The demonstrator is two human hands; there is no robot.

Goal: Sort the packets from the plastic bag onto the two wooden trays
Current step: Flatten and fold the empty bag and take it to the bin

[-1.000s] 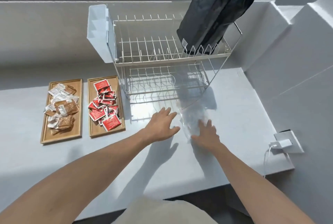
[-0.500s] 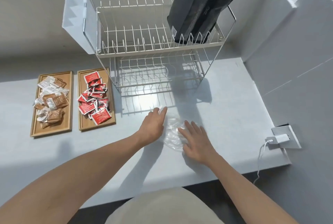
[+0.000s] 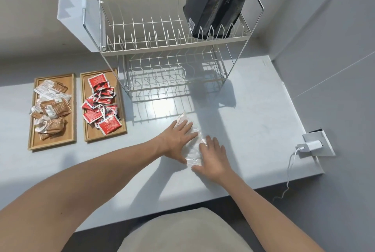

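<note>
Looking down through the head camera, I see both hands laid flat on the grey counter [image 3: 253,122] in front of a two-tier wire dish rack [image 3: 172,34]. My left hand [image 3: 178,140] lies palm down with the fingers spread and extended, pressing on the upper part of a clear, crumpled plastic bag [image 3: 193,146]. My right hand [image 3: 214,157] also lies palm down with its fingers stretched out and slightly apart, covering the bag's lower right part. Neither hand pinches or closes around anything; both simply flatten the film against the counter. The bag lies between and under the two hands, with one corner poking out past the left fingertips toward the rack. I cannot tell whether anything is inside it.

Well to the left sit two wooden trays side by side, close but not touching. The left tray [image 3: 32,130] holds a loose heap of brown and white packets [image 3: 50,109]. The right tray [image 3: 87,130] holds a pile of red packets [image 3: 101,105], overlapping one another.

On the rack's upper tier, at its right end, stand tall black pouches [image 3: 221,2]. A white plastic holder [image 3: 71,12] hangs on the rack's left side. At the counter's right edge a white charger [image 3: 309,146] is plugged into a socket, its cable trailing over the edge.
</note>
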